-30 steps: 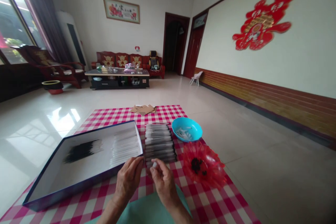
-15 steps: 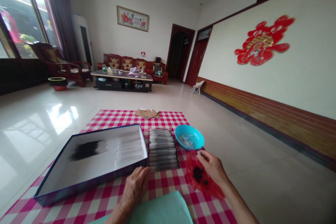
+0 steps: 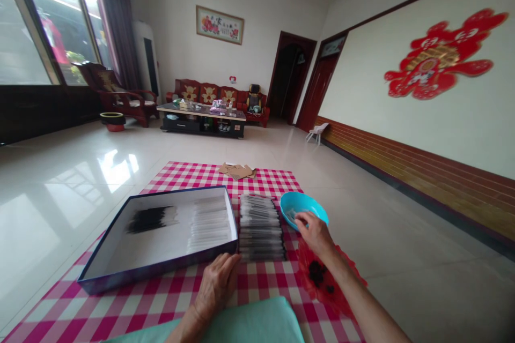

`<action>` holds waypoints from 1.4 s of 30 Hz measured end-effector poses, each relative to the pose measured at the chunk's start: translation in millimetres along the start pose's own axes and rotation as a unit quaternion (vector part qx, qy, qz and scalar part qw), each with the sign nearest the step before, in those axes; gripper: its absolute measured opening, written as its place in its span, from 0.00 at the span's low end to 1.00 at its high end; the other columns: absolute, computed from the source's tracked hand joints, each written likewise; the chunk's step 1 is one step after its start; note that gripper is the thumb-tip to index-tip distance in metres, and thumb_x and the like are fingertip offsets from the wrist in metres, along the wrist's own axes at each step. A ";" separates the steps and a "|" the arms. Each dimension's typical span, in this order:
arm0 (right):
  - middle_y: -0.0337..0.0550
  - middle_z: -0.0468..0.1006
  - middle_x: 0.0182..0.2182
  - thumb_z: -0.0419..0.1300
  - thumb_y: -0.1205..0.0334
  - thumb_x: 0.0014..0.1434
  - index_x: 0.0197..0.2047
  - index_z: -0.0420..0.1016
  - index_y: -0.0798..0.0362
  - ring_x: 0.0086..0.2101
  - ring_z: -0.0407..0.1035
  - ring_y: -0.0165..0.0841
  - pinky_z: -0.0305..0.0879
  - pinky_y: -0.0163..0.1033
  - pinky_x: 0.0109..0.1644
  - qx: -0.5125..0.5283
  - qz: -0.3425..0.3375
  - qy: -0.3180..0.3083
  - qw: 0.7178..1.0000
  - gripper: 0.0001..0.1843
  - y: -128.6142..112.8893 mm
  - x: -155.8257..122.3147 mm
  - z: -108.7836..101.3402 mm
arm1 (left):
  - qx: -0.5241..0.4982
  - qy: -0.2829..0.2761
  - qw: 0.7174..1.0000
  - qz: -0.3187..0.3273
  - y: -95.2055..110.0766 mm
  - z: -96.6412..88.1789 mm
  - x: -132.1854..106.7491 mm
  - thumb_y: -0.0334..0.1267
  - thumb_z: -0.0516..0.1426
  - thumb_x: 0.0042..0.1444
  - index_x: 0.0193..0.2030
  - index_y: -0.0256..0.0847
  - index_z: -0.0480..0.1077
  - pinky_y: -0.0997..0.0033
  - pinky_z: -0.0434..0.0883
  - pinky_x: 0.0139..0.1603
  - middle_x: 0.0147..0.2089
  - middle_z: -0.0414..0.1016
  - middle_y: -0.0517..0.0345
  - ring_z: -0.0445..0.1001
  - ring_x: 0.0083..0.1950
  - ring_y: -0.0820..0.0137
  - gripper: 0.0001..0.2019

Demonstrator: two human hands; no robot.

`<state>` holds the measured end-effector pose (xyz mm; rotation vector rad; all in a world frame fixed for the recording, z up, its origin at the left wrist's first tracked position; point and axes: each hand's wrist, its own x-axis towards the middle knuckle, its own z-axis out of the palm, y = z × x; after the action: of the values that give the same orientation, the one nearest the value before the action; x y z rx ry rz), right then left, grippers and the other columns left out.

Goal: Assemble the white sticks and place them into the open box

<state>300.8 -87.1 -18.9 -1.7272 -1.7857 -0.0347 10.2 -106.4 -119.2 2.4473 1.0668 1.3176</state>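
Observation:
My right hand (image 3: 314, 231) is over the near rim of a blue bowl (image 3: 317, 211), its fingers pinched together; whatever is between them is too small to make out. Small whitish pieces (image 3: 293, 214) lie inside that bowl. Under my right forearm is a red, translucent crinkled dish or bag (image 3: 309, 260) with small black pieces (image 3: 317, 273) in it. My left hand (image 3: 219, 277) rests closed on the cloth, by the near end of a row of clear pens with dark ends (image 3: 261, 228). Its fingertips hide what they hold, if anything.
A shallow blue-edged box (image 3: 116, 260) at left holds clear tubes (image 3: 209, 222) and thin black sticks (image 3: 147, 220). Mint-green fabric (image 3: 257, 324) lies nearest me on the checked tablecloth (image 3: 161, 308). Cardboard pieces (image 3: 241, 172) sit at the far edge. Beyond are a coffee table (image 3: 201, 112) and sofa.
My right hand has moved from above the red dish up to the blue bowl. My left hand stays beside the pens. The whole view has shifted, with things now further right.

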 end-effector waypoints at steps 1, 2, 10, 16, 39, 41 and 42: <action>0.46 0.77 0.34 0.52 0.64 0.57 0.35 0.75 0.54 0.37 0.71 0.35 0.65 0.39 0.44 0.012 -0.026 -0.020 0.999 0.10 -16.8 -9.0 6.6 | 0.000 -0.003 1.000 -0.009 0.6 -0.3 0.4 0.31 0.47 0.62 0.43 0.40 0.69 0.73 0.68 0.33 0.29 0.68 0.57 0.70 0.31 0.70 0.10; 0.43 0.77 0.33 0.52 0.64 0.58 0.34 0.75 0.52 0.36 0.71 0.34 0.65 0.37 0.43 0.023 -0.050 -0.041 0.998 0.10 -33.9 -19.0 14.1 | -0.001 -0.005 1.000 -0.017 1.1 -0.6 0.8 0.31 0.47 0.62 0.43 0.40 0.69 0.73 0.68 0.33 0.29 0.68 0.57 0.69 0.31 0.71 0.10; 0.45 0.75 0.34 0.53 0.75 0.54 0.40 0.73 0.51 0.38 0.69 0.38 0.63 0.41 0.42 -0.065 -0.103 -0.053 0.991 0.14 -92.7 -77.2 72.7 | 0.000 -0.009 0.999 -0.042 3.8 -3.0 1.3 0.32 0.46 0.63 0.42 0.40 0.69 0.74 0.68 0.33 0.29 0.67 0.57 0.70 0.32 0.71 0.11; 0.45 0.73 0.31 0.50 0.74 0.57 0.39 0.73 0.50 0.34 0.69 0.38 0.61 0.42 0.38 -0.102 -0.124 -0.004 0.987 0.14 -76.9 -80.5 88.4 | 0.016 -0.016 0.998 -0.052 3.2 0.3 0.4 0.33 0.46 0.63 0.38 0.41 0.69 0.73 0.67 0.32 0.28 0.67 0.57 0.68 0.30 0.71 0.11; 0.46 0.75 0.39 0.49 0.67 0.62 0.44 0.68 0.52 0.43 0.67 0.40 0.55 0.49 0.51 -0.034 -0.147 0.042 0.988 0.10 -71.4 -89.7 98.2 | 0.002 -0.014 0.999 -0.050 10.5 -9.4 7.9 0.33 0.48 0.61 0.52 0.42 0.65 0.67 0.70 0.43 0.42 0.69 0.51 0.69 0.42 0.67 0.13; 0.45 0.75 0.40 0.49 0.68 0.62 0.45 0.67 0.51 0.45 0.66 0.40 0.51 0.52 0.56 -0.023 -0.160 0.037 0.986 0.10 -76.5 -91.5 96.6 | 0.011 -0.032 0.999 -0.027 12.1 -10.1 8.4 0.34 0.50 0.60 0.53 0.42 0.64 0.64 0.69 0.46 0.46 0.69 0.49 0.68 0.45 0.64 0.14; 0.45 0.76 0.40 0.49 0.68 0.63 0.46 0.67 0.51 0.46 0.66 0.40 0.49 0.53 0.57 -0.014 -0.168 0.035 0.985 0.11 -79.0 -92.2 95.7 | 0.011 -0.046 0.999 -0.020 12.5 -10.0 8.4 0.34 0.50 0.60 0.53 0.42 0.64 0.64 0.69 0.46 0.46 0.69 0.49 0.68 0.45 0.64 0.14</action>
<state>182.2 -137.1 -104.6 -1.4064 -2.0113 -0.2600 11.8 -111.8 -102.0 2.4632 1.1068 1.1761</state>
